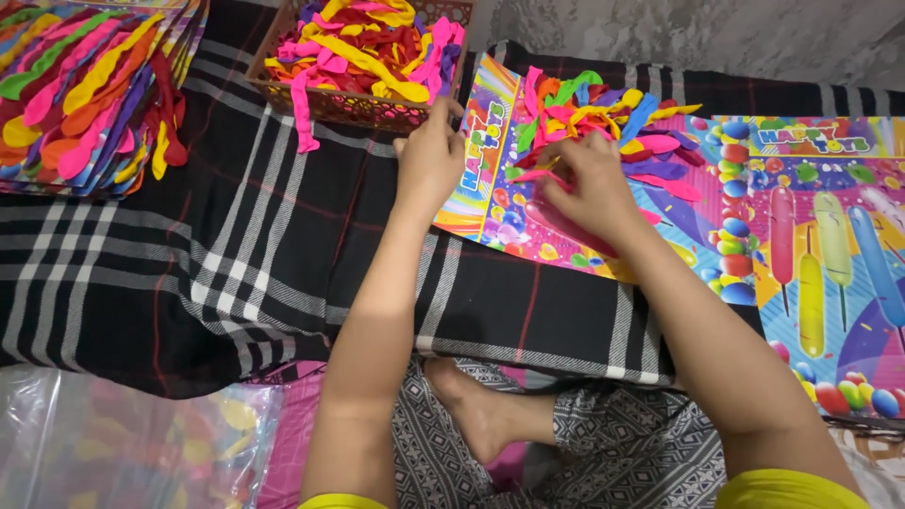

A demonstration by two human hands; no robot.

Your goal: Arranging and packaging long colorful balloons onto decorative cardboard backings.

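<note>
A black plaid cloth [236, 245] carries it all: a basket [330, 104] of balloons up top, a stack of balloon-filled cards [85, 94] at left, and printed cards [811, 245] spread across the right.

Two bright balloon-print cards [500, 179], [820, 254] on cloth — clear bag [104, 443] lower-left

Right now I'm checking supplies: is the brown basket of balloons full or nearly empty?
Full. The brown basket is heaped above its rim with uninflated balloons, and a pink one hangs over the front edge.
</note>
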